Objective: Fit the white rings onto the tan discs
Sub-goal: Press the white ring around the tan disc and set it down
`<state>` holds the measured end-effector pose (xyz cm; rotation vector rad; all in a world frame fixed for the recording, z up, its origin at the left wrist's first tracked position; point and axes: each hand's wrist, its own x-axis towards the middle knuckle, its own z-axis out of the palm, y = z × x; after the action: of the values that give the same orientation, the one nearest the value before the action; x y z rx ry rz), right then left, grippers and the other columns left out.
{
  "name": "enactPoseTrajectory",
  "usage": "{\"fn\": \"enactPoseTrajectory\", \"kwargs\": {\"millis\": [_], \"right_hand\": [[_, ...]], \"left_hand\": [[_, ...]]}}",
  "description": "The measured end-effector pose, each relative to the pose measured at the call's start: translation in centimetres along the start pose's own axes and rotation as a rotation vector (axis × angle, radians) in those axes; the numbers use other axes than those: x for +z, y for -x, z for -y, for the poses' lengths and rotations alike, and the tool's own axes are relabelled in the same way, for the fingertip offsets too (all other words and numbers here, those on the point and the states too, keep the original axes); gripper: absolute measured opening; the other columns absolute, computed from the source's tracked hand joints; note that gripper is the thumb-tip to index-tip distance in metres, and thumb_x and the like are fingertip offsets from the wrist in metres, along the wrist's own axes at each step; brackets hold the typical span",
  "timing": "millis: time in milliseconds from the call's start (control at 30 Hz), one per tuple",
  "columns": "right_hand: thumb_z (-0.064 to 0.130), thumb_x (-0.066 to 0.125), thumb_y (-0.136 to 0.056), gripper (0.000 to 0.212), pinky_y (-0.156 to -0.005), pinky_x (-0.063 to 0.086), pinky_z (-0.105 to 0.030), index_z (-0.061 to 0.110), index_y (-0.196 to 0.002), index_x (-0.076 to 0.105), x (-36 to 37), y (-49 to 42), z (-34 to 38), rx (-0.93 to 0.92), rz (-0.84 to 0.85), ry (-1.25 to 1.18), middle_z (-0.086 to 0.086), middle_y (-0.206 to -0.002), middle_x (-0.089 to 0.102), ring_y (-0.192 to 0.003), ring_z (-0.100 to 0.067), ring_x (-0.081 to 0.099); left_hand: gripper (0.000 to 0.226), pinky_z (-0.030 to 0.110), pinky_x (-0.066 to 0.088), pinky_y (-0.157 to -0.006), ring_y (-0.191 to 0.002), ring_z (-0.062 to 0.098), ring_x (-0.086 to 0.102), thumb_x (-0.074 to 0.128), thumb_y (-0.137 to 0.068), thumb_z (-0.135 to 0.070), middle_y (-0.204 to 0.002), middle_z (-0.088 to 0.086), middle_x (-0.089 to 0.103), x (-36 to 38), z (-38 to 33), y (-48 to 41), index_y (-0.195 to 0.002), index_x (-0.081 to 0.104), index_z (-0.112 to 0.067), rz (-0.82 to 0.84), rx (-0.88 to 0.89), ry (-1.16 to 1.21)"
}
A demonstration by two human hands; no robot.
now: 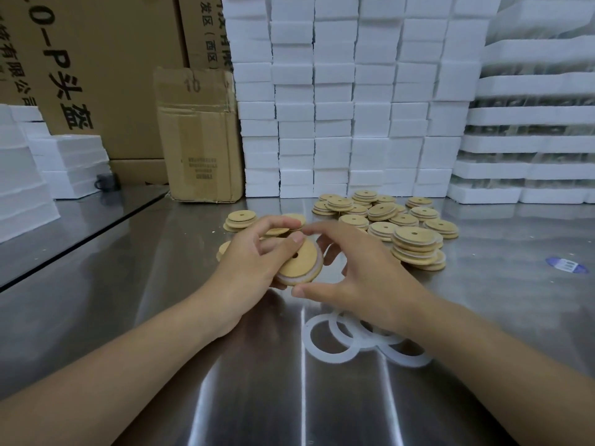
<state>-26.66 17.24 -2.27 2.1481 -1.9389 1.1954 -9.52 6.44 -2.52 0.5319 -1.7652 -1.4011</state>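
The tan disc (pixel 301 263) is in the middle of the frame, lifted above the steel table (pixel 225 381) and held between both hands. It is round, so it has no long axis. What matters is its face, which is tilted up toward the camera, with the small centre hole visible.

The left hand (pixel 251 262) is on the left side of the disc. Its fingers are curled under and behind the disc, and the thumb lies on the face near the hole, so this hand grips the disc and keeps it steady. The right hand (pixel 367 278) is on the right side. Its fingers curve around the far right edge and the thumb touches the lower edge. There it pinches the white ring (pixel 318 270), which shows as a pale band along the lower and right rim. I cannot tell if the ring is seated on the upper left part of the rim, because the left hand covers it.

In my judgement the right hand is the working hand, since the visible ring lies on its side. The next move probably is to press the ring around the rim toward the upper left while the left hand turns or holds the disc.

More loose rings (pixel 328 357) lie on the table in the lower centre, partly under the right wrist. A pile of discs (pixel 415 243) lies to the right of the hands and above them in the frame.
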Motion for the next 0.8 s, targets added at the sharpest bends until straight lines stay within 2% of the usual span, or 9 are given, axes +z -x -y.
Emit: {"fn": "enactPoseTrajectory", "kwargs": {"millis": [67,167,267,367,467,567,667,733,800], "right_hand": [[0.068,0.079,-0.076,0.074,-0.084,0.051,-0.026,0.048,-0.141,0.05,0.1,0.0,-0.1,-0.026,0.003,0.063,0.026,-0.117,0.058,-0.105,0.002,0.058],[0.071,0.076,-0.076,0.077,-0.088,0.049,-0.025,0.043,-0.143,0.052,-0.7,-0.4,-0.5,-0.017,-0.067,0.104,0.025,-0.123,0.058,-0.108,0.003,0.057],[0.058,0.083,-0.078,0.073,-0.094,0.045,-0.026,0.033,-0.141,0.057,-3.3,-1.1,-2.0,0.07,-0.347,0.085,0.016,-0.124,0.06,-0.109,-0.005,0.057],[0.049,0.084,-0.082,0.072,-0.095,0.04,-0.027,0.028,-0.144,0.054,-6.9,-1.1,-5.0,0.277,-0.675,0.066,0.01,-0.126,0.055,-0.11,-0.011,0.055],[0.054,0.079,-0.085,0.072,-0.108,0.045,-0.044,0.025,-0.146,0.053,-9.2,-0.1,-8.4,0.502,-0.829,0.085,0.0,-0.133,0.055,-0.124,-0.025,0.053],[0.055,0.075,-0.089,0.073,-0.114,0.037,-0.051,0.019,-0.148,0.052,-9.7,1.4,-10.9,0.677,-0.774,0.207,-0.015,-0.142,0.052,-0.136,-0.038,0.043],[0.059,0.07,-0.092,0.076,-0.114,0.034,-0.051,0.011,-0.148,0.053,-9.6,2.2,-12.3,0.822,-0.597,0.275,-0.026,-0.14,0.054,-0.137,-0.044,0.041],[0.06,0.068,-0.093,0.073,-0.111,0.041,-0.053,0.005,-0.14,0.059,-9.4,2.2,-12.8,0.875,-0.457,0.292,-0.031,-0.12,0.066,-0.125,-0.046,0.055],[0.058,0.07,-0.093,0.058,-0.098,0.049,-0.054,0.003,-0.112,0.069,-9.1,1.9,-12.8,0.848,-0.425,0.258,-0.03,-0.096,0.07,-0.105,-0.046,0.065]], "left_hand": [[0.021,0.041,0.058,-0.086,-0.093,0.025,0.078,0.069,-0.104,-0.027,-0.096,0.007,0.083,0.1,-0.1,0.0,-0.125,0.07,-0.027,0.005,0.017,-0.028],[0.02,0.036,0.054,-0.07,-0.089,0.023,0.077,0.064,-0.106,-0.031,-0.1,0.0,0.083,0.3,-0.3,0.1,-0.126,0.068,-0.03,0.004,-0.001,-0.028],[0.022,0.032,0.05,-0.063,-0.087,0.023,0.081,0.062,-0.107,-0.035,-0.111,-0.009,0.08,0.3,-0.4,0.1,-0.128,0.067,-0.031,-0.005,-0.029,-0.009],[0.019,0.031,0.049,-0.063,-0.085,0.019,0.079,0.063,-0.107,-0.035,-0.11,-0.01,0.078,0.0,-0.2,0.1,-0.123,0.073,-0.031,-0.024,-0.039,-0.011],[0.019,0.031,0.048,-0.064,-0.083,0.017,0.077,0.063,-0.107,-0.034,-0.109,-0.009,0.078,-0.2,-0.1,0.0,-0.119,0.077,-0.031,-0.041,-0.046,-0.013],[0.017,0.032,0.046,-0.063,-0.082,0.017,0.077,0.063,-0.107,-0.034,-0.109,-0.009,0.077,-0.2,0.0,-0.1,-0.114,0.079,-0.033,-0.062,-0.05,-0.01],[0.017,0.032,0.046,-0.062,-0.081,0.017,0.076,0.063,-0.107,-0.033,-0.108,-0.01,0.077,-0.3,-0.1,-0.1,-0.111,0.08,-0.034,-0.083,-0.063,-0.01],[0.017,0.032,0.045,-0.062,-0.08,0.017,0.076,0.063,-0.107,-0.033,-0.107,-0.011,0.077,-0.3,-0.1,-0.2,-0.109,0.08,-0.035,-0.096,-0.066,-0.011],[0.018,0.032,0.045,-0.062,-0.08,0.016,0.076,0.062,-0.108,-0.032,-0.106,-0.011,0.077,-0.4,-0.1,-0.3,-0.107,0.08,-0.036,-0.103,-0.069,-0.014]]}}
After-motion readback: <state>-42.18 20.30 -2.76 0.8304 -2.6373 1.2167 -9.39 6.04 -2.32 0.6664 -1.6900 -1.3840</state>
